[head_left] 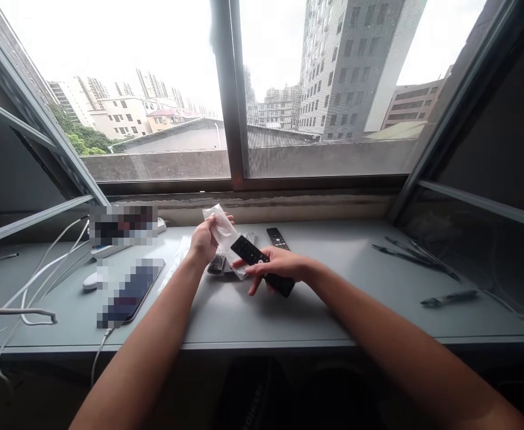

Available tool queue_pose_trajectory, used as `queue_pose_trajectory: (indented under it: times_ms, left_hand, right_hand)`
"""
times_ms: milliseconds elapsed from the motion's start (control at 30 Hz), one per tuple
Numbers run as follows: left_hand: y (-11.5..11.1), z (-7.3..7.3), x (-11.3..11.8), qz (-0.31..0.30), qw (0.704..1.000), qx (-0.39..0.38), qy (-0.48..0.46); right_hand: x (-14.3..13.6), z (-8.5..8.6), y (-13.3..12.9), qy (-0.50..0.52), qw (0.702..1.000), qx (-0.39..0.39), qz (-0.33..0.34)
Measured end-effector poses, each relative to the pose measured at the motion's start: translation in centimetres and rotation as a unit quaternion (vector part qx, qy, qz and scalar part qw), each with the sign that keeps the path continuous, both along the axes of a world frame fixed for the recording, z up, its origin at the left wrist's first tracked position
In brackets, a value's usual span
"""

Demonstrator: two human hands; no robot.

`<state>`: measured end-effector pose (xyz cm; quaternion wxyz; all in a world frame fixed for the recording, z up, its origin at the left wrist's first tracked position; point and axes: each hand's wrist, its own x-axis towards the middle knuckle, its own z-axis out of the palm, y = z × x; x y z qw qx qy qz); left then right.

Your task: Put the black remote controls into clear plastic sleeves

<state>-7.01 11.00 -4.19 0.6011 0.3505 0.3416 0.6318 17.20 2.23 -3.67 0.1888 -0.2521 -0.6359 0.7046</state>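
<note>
My left hand (204, 240) grips a clear plastic sleeve (224, 230) by its upper part, the fingers closed round it. The sleeve slants down to the right, its lower end beside the other hand. In my right hand (276, 266) is a black remote control (251, 251), tilted with its buttons facing up and its top end pointing at the sleeve. The remote looks to be outside the sleeve, though their overlap is partly hidden. Behind, a second black remote control (278, 239) lies on the desk. A dark wrapped bundle (217, 264) sits under the sleeve, mostly covered.
A phone (138, 292) with a charging cable lies at the left, near a white mouse-like object (92, 281) and a white power strip (125, 240) with several cables. Pens (449, 298) lie at the right. The desk (351, 286) ends at a window ledge.
</note>
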Motion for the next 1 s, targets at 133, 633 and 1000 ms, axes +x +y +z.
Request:
queue_pose_trajectory:
  times_ms: [133,633,1000]
  left_hand:
    - [0.5,0.2,-0.6,0.038,0.998,-0.029,-0.049]
    - [0.3,0.4,-0.8,0.045,0.998,-0.022,-0.038]
    - [-0.2,1.1,-1.1,0.005,0.998,-0.062,-0.024]
  right_hand:
    - [0.2,0.4,-0.2,-0.063,0.996,-0.006,0.061]
    - [0.2,0.3,-0.4,-0.079,0.992,-0.016,0.097]
    - [0.5,0.6,-0.4,-0.095,0.985,0.002,0.145]
